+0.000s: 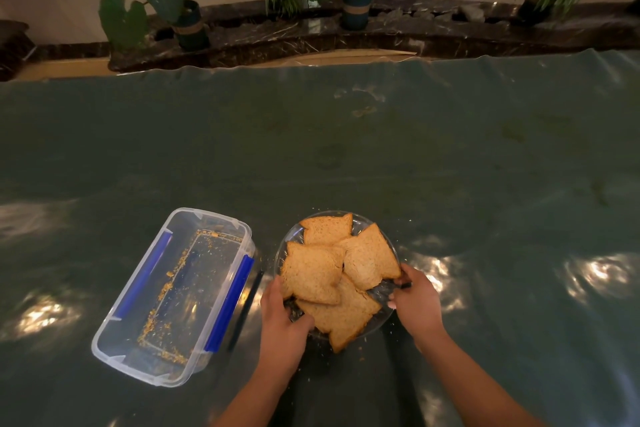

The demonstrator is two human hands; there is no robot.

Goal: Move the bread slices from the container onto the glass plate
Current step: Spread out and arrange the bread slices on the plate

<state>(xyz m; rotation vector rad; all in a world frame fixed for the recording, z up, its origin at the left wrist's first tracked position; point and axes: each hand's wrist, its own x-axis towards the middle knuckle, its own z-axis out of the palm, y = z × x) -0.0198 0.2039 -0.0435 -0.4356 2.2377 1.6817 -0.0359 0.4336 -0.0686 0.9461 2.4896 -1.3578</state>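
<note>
Four bread slices [332,274] lie overlapping on a glass plate [389,246] on a green table cover [450,166]. The left hand [282,326] clasps the plate's near-left rim, thumb over the edge beside a slice. The right hand [417,302] pinches the right rim with curled fingers. Just left of the plate, a clear plastic container [173,298] with blue clips holds only crumbs.

Your worktop [415,156] is covered with a dark green, glossy sheet that wrinkles along its far edge. At about 7 o'clock on it sits the clear container [173,298] with blue clips, only crumbs inside. Just beside it, toward 6 o'clock, rests the glass plate [360,222]. Loose crumbs [393,324] scatter on the sheet around the plate.
</note>
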